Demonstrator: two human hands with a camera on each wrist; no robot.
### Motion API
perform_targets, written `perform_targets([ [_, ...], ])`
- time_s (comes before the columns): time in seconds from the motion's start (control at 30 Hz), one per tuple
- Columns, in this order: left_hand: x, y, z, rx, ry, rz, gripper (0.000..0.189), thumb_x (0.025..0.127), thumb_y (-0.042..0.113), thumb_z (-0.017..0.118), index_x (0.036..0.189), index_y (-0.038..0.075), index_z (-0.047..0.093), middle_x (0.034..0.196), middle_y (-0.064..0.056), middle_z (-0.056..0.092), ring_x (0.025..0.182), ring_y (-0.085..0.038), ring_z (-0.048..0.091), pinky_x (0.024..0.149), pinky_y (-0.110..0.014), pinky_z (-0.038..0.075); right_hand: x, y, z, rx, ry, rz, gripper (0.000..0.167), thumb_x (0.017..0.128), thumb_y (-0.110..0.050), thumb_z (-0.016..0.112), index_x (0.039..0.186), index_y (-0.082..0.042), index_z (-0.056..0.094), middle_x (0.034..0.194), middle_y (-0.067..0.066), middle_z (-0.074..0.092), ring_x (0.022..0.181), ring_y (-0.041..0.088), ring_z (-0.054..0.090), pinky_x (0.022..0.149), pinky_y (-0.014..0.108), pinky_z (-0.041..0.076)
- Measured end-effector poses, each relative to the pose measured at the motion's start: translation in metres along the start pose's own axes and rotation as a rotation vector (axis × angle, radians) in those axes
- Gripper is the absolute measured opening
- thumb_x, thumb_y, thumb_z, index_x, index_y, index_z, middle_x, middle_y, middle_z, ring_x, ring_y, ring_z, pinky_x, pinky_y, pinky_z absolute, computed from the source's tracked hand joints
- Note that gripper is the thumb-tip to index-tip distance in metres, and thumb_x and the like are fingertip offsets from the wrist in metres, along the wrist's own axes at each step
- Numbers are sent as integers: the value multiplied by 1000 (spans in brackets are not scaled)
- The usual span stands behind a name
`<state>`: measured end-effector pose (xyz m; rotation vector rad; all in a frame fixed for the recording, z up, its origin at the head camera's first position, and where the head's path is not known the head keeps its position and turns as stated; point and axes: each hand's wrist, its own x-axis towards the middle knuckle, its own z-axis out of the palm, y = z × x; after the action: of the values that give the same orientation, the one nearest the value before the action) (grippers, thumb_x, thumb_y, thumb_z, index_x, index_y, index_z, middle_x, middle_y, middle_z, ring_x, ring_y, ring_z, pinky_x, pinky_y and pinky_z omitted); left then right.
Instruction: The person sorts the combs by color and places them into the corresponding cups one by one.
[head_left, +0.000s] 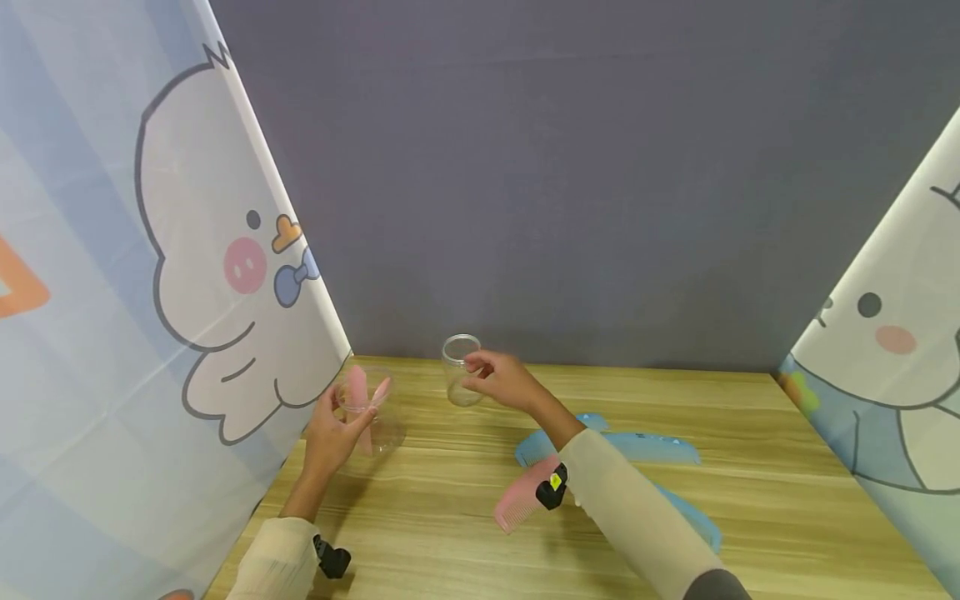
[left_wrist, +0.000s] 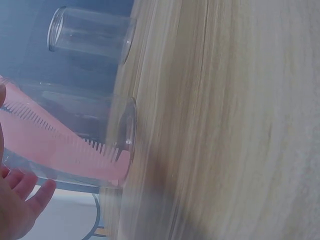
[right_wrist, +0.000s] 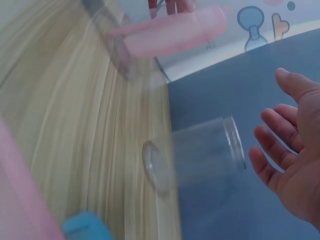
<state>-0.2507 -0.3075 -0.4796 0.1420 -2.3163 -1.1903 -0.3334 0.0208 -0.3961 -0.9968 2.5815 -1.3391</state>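
Note:
At the left of the head view, my left hand point(head_left: 330, 437) grips a clear plastic jar point(head_left: 388, 433) near its rim, thumb on the near side. Pink combs point(head_left: 357, 385) stand tilted inside that jar; their teeth show through its wall in the left wrist view. A second clear jar point(head_left: 459, 383) stands upright to its right, with nothing inside. My right hand point(head_left: 510, 383) is beside this second jar, overlapping its side in the head view. From the right wrist, the fingers point(right_wrist: 272, 150) look relaxed and spread, with a gap between them and the jar's rim point(right_wrist: 235, 142).
Blue combs point(head_left: 652, 447) lie on the wooden table point(head_left: 435, 517) behind and beside my right forearm. A pink comb point(head_left: 521, 498) lies partly under that wrist. A grey panel point(head_left: 570, 183) closes the back, and printed cloth walls point(head_left: 217, 192) stand at both sides.

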Motion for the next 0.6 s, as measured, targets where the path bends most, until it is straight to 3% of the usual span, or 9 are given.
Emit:
perform_targets([
  [0.13, 0, 1, -1, 5, -9, -3, 58, 82, 30, 86, 117, 0, 51, 123, -22, 57, 124, -39, 56, 91, -51, 50, -8, 13, -7, -51, 2, -2, 47, 96, -27, 71, 137, -7, 62, 122, 10, 70, 103, 21, 67, 81, 33, 56],
  [0.33, 1, 3, -1, -8, -47, 12, 64, 87, 33, 82, 125, -5, 47, 122, -24, 51, 124, -41, 54, 94, -58, 53, -23, 34, -19, -98, -32, 26, 46, 98, -29, 69, 139, -9, 61, 126, 11, 69, 106, 21, 65, 87, 37, 56],
  [0.43, 1, 4, 0, -20, -62, -3, 70, 88, 34, 80, 134, -6, 45, 130, -25, 48, 129, -43, 50, 100, -62, 51, -32, 44, -25, -108, -66, 32, 46, 99, -25, 68, 140, -7, 60, 127, 14, 68, 107, 22, 64, 89, 38, 56],
  [0.6, 1, 7, 1, -29, -62, -24, 71, 86, 30, 82, 134, -5, 43, 129, -24, 45, 127, -40, 48, 102, -62, 48, -46, 57, -30, -150, -104, 15, 43, 98, -24, 68, 136, -4, 63, 124, 17, 69, 105, 23, 65, 85, 37, 56],
])
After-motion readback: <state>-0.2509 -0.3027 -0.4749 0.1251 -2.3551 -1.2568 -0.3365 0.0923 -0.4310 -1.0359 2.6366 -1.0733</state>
